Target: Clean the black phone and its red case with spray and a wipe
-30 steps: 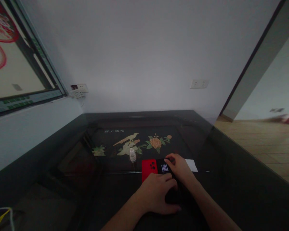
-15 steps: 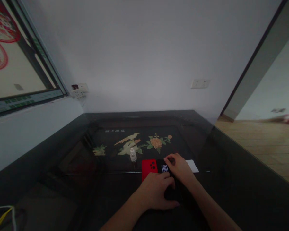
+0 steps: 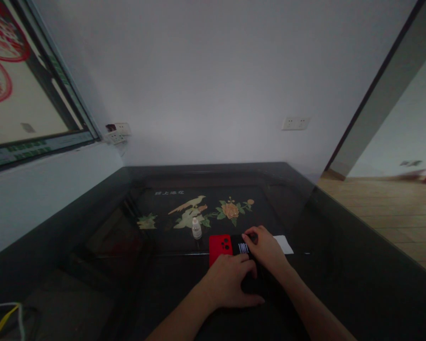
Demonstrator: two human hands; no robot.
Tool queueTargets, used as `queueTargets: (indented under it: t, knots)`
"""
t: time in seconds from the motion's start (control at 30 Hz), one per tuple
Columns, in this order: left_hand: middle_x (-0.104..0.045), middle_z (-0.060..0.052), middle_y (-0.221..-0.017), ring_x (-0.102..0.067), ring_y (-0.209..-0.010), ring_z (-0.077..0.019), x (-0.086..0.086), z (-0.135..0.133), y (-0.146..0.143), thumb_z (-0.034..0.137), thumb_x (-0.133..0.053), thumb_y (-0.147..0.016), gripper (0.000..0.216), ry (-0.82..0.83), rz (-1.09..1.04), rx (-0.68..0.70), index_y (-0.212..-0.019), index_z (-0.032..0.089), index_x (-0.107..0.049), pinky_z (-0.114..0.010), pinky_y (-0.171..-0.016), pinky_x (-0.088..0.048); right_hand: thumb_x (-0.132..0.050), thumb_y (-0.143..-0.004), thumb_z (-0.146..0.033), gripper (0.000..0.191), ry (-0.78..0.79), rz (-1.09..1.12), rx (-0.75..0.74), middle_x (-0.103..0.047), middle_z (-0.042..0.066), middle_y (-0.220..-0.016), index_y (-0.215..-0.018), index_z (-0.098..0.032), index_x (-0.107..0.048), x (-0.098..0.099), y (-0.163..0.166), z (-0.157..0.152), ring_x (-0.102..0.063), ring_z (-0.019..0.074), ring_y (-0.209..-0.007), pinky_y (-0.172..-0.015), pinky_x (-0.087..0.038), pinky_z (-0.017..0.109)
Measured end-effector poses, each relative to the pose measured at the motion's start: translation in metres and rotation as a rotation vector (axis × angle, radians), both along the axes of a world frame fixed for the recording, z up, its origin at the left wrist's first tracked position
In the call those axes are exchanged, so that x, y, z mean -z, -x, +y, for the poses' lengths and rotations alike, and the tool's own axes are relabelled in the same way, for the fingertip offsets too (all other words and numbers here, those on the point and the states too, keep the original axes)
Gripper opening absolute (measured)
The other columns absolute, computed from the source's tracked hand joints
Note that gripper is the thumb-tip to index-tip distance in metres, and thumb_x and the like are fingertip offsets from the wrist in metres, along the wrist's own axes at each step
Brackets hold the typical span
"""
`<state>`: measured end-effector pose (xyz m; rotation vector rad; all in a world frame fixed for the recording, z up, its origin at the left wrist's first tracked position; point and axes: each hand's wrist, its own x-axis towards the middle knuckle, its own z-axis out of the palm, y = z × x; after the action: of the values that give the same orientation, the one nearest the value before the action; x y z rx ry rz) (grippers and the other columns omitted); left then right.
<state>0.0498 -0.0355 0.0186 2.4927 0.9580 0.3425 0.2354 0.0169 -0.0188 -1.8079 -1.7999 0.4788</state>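
Observation:
My left hand [image 3: 230, 283] lies palm down on a dark flat object [image 3: 250, 284] on the black table, fingers together and curled over its edge. My right hand [image 3: 266, 248] rests beside it, fingertips pinched at the top of the same dark object, by a small white striped label [image 3: 243, 247]. A red phone case [image 3: 219, 248] with camera holes lies just left of my hands. A small clear bottle [image 3: 196, 229] with a white cap stands behind the case.
A white sheet [image 3: 284, 244] lies right of my right hand. The glass-topped black table [image 3: 341, 265] shows a bird and flower inlay [image 3: 202, 210]. Wall sockets [image 3: 294, 123] sit behind; yellow and white cables [image 3: 3, 319] lie at the near left. Wooden floor [image 3: 386, 213] opens right.
My left hand has drawn back slightly toward me on the dark object. My right hand has stayed at the label.

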Motion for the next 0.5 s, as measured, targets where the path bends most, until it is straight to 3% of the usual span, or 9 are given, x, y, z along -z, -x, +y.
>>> queueTargets:
  t: [0.17,0.27,0.33,0.4,0.5]
  knots:
    - [-0.070,0.002,-0.091,-0.066,-0.079,-0.0165,-0.003,-0.001,0.005,0.061,-0.083,-0.067,0.049,-0.010,-0.068,0.028,-0.097,0.025,-0.067,-0.026,-0.064,-0.041,-0.062,-0.092,-0.036,0.018,0.009,0.000,-0.001,-0.066,0.007,-0.097,-0.095,-0.022,-0.073,0.002,-0.001,0.002,-0.066,0.0196,-0.083,-0.076,-0.049,0.029]
    - [-0.067,0.001,-0.081,-0.062,-0.071,-0.0143,-0.007,0.003,0.013,0.057,-0.075,-0.079,0.037,-0.052,-0.180,-0.061,-0.093,0.023,-0.068,-0.025,-0.063,-0.041,-0.062,-0.091,-0.035,0.018,0.007,0.009,-0.007,-0.066,0.007,-0.097,-0.095,-0.021,-0.072,0.002,-0.001,0.002,-0.065,0.0187,-0.080,-0.075,-0.049,0.029]
    - [-0.061,0.002,-0.071,-0.057,-0.064,-0.0125,-0.009,0.010,0.022,0.050,-0.064,-0.091,0.027,-0.123,-0.269,-0.232,-0.089,0.022,-0.066,-0.025,-0.061,-0.040,-0.062,-0.091,-0.035,0.018,-0.011,0.019,-0.013,-0.066,0.007,-0.097,-0.096,-0.021,-0.072,0.001,-0.001,0.001,-0.065,0.0183,-0.078,-0.075,-0.049,0.030]
    - [-0.051,0.005,-0.061,-0.051,-0.056,-0.0114,-0.009,0.019,0.033,0.045,-0.054,-0.098,0.028,-0.208,-0.383,-0.506,-0.084,0.021,-0.060,-0.024,-0.058,-0.038,-0.061,-0.091,-0.035,0.019,-0.044,0.029,-0.024,-0.066,0.007,-0.096,-0.094,-0.020,-0.072,-0.001,-0.001,0.000,-0.065,0.0193,-0.080,-0.075,-0.048,0.030]
    - [-0.050,0.005,-0.069,-0.052,-0.060,-0.0133,-0.009,0.035,0.051,0.048,-0.057,-0.095,0.026,-0.365,-0.573,-0.922,-0.092,0.022,-0.053,-0.026,-0.060,-0.043,-0.058,-0.092,-0.038,0.022,-0.077,0.068,-0.025,-0.067,0.006,-0.090,-0.089,-0.020,-0.070,-0.009,0.001,-0.002,-0.066,0.0211,-0.080,-0.074,-0.048,0.031]
